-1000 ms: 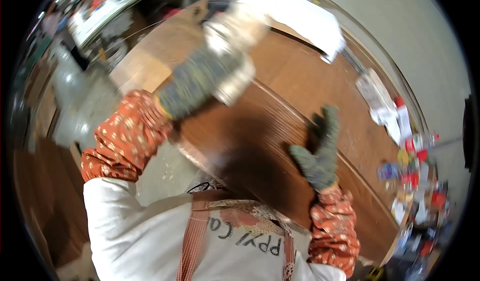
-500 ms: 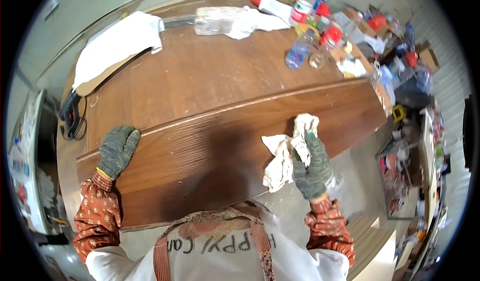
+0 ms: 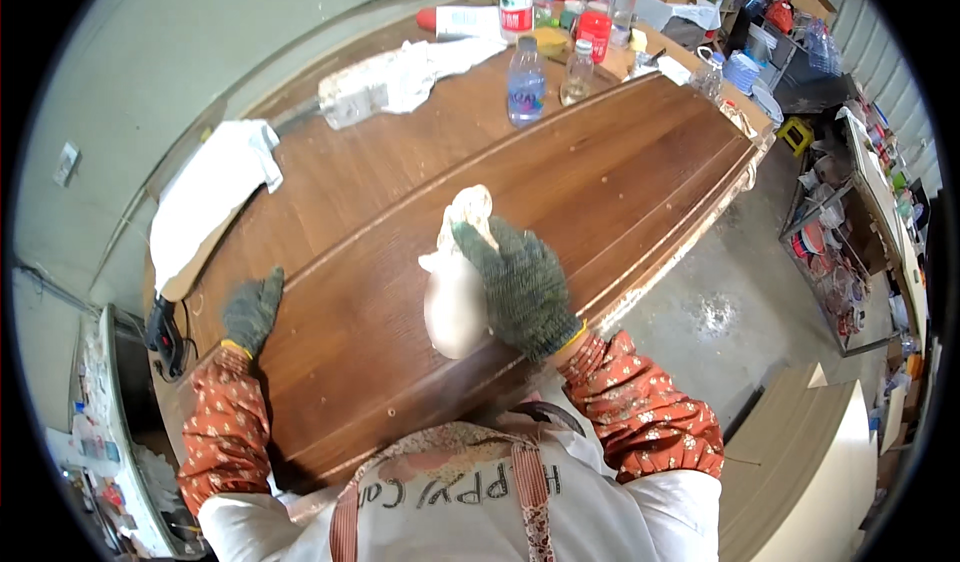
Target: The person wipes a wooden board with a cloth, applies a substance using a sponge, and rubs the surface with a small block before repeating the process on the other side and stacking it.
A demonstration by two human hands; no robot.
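A long brown wooden panel [image 3: 620, 187] with raised edges and lengthwise grooves lies slanting across the table in front of me. My right hand [image 3: 525, 287], in a dark grey-green knitted glove, grips a bunched off-white rag [image 3: 466, 220] against the panel's middle. The rag's loose lower part is smeared by motion. At the panel's left end my left hand [image 3: 252, 312], gloved alike, rests on the edge with its fingers stretched out, holding nothing.
Clear plastic bottles [image 3: 525, 84] and a red-labelled jar [image 3: 593, 34] stand beyond the panel. A white cloth [image 3: 212, 197] lies at far left, above a corded power tool [image 3: 165, 334]. Stacked boards [image 3: 800, 462] stand at lower right; a cluttered shelf [image 3: 835, 252] runs along the right.
My right hand has carried the rag leftward across the panel to its middle. The view has turned, so the panel slants more steeply. My left hand stays at the panel's left end.
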